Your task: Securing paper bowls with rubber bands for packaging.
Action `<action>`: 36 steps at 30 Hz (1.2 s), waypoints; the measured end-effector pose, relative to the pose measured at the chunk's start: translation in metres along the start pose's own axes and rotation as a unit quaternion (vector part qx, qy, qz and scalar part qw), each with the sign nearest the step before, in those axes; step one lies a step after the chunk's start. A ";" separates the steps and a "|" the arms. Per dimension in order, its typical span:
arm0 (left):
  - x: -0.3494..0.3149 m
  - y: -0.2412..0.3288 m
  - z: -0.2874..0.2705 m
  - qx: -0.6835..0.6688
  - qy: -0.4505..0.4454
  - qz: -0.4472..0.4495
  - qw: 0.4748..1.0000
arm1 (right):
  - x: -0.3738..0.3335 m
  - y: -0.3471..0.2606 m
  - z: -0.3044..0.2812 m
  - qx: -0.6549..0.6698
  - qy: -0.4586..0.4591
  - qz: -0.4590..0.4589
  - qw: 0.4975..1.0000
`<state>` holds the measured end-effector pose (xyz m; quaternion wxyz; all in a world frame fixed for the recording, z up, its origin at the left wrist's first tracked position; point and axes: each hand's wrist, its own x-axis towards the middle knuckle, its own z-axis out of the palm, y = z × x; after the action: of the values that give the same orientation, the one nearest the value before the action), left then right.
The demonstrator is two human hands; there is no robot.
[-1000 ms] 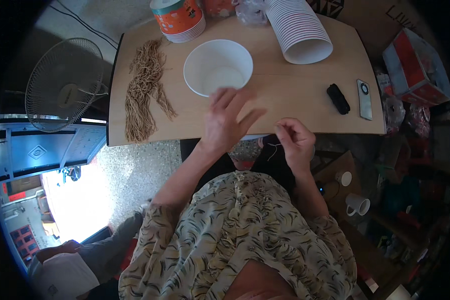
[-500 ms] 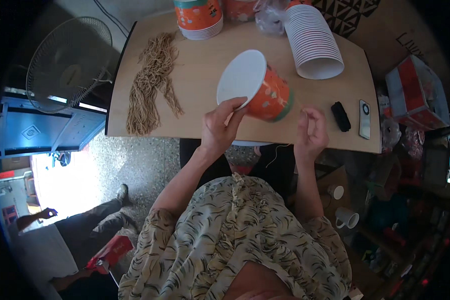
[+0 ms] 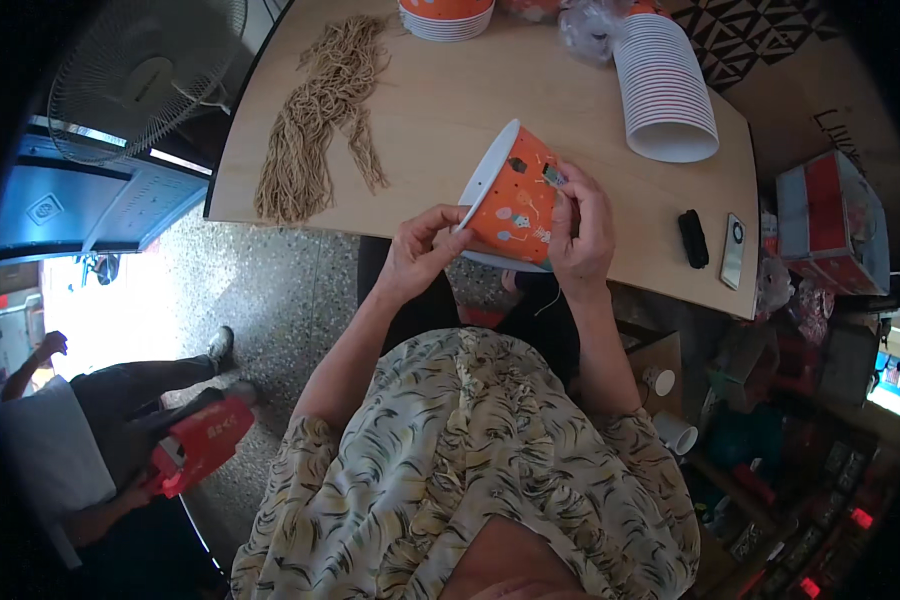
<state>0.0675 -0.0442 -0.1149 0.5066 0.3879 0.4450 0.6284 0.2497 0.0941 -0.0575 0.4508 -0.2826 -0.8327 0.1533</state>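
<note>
An orange paper tub [image 3: 518,205] with printed figures and a white rim lies tilted on its side near the table's front edge. My left hand [image 3: 422,255] is closed on its rim, thumb and fingers pinching the edge. Against the base end rests my right hand [image 3: 582,235], its fingers bent over the tub's side and thumb on the wall. A thin pale string [image 3: 549,303] dangles below this hand; where its upper end goes is hidden. Left of the tub, a loose bundle of tan cords [image 3: 315,130] is spread on the table.
A nested stack of white tubs [image 3: 665,85] lies at the back right, another tub stack [image 3: 448,22] at the back. A black case [image 3: 692,238] and a phone [image 3: 733,250] lie right. A fan [image 3: 145,80] stands left; another person [image 3: 110,420] holds a red package [image 3: 205,445].
My right hand has moved from beside the tub onto its base end. The tub has turned, its opening now facing more to the left. The view has shifted, and the person at left has moved.
</note>
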 end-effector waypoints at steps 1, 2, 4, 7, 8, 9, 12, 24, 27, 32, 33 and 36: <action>0.000 0.003 -0.002 -0.021 0.007 -0.028 0.999 | -0.001 -0.004 0.002 0.002 -0.003 0.000 1.000; 0.003 0.010 0.001 -0.023 0.008 -0.029 0.999 | -0.002 -0.006 0.002 -0.013 -0.011 -0.014 1.000; 0.011 0.030 0.011 -0.012 0.015 -0.019 1.000 | -0.003 -0.009 0.003 -0.028 -0.020 -0.027 0.999; 0.020 0.050 0.015 -0.114 -0.007 -0.069 0.991 | -0.006 -0.013 0.003 -0.027 -0.015 -0.036 0.999; 0.020 0.048 0.012 -0.115 -0.007 -0.070 0.991 | -0.005 -0.013 0.004 -0.027 -0.013 -0.033 0.999; 0.019 0.047 0.006 -0.095 -0.020 -0.061 0.993 | -0.005 -0.013 0.004 -0.027 -0.011 -0.031 0.999; 0.017 0.043 0.001 -0.070 -0.026 -0.053 0.996 | -0.002 -0.010 0.006 -0.032 -0.015 -0.031 0.999; 0.018 0.033 -0.010 -0.023 -0.006 -0.052 0.998 | 0.001 -0.002 0.011 -0.046 0.008 0.002 0.999; 0.020 0.030 -0.011 -0.015 0.000 -0.052 0.999 | 0.002 -0.001 0.012 -0.049 0.012 0.008 0.999; 0.022 0.027 -0.015 0.000 -0.001 -0.051 0.999 | 0.000 -0.003 0.010 -0.058 0.011 0.003 0.998; 0.021 0.026 -0.018 0.008 0.001 -0.047 0.999 | -0.002 -0.005 0.008 -0.062 0.007 0.002 0.998; 0.020 0.019 -0.028 0.027 0.006 -0.039 0.999 | -0.005 -0.005 0.003 -0.026 0.024 0.002 0.999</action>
<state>0.0320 -0.0308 -0.1041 0.5178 0.3800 0.4797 0.5978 0.2479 0.0877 -0.0596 0.4629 -0.2994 -0.8248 0.1253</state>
